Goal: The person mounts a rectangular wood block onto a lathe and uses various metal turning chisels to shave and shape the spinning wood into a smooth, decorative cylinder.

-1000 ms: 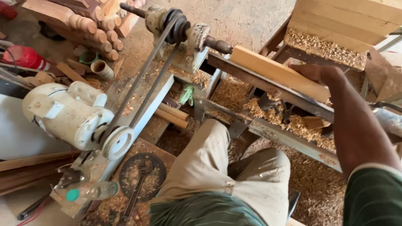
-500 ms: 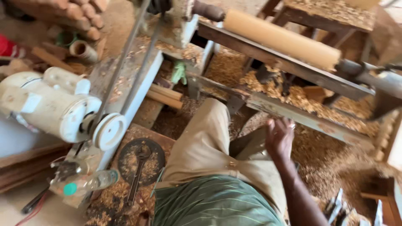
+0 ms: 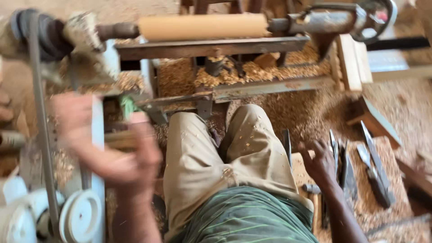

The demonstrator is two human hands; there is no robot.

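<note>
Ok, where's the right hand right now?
In the head view the right hand is low on the right, beside the right knee, reaching toward the chisels lying on the sawdust.

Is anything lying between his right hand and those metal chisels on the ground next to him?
Nothing visible does. The right hand is open and already at the nearest of the chisels, its fingers against one blade. Only sawdust lies around them.

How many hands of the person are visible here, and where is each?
2. The left hand is blurred, raised near the drive belt at left. The right hand reaches down to the chisels lying on the sawdust at right. None appear hidden.
</note>
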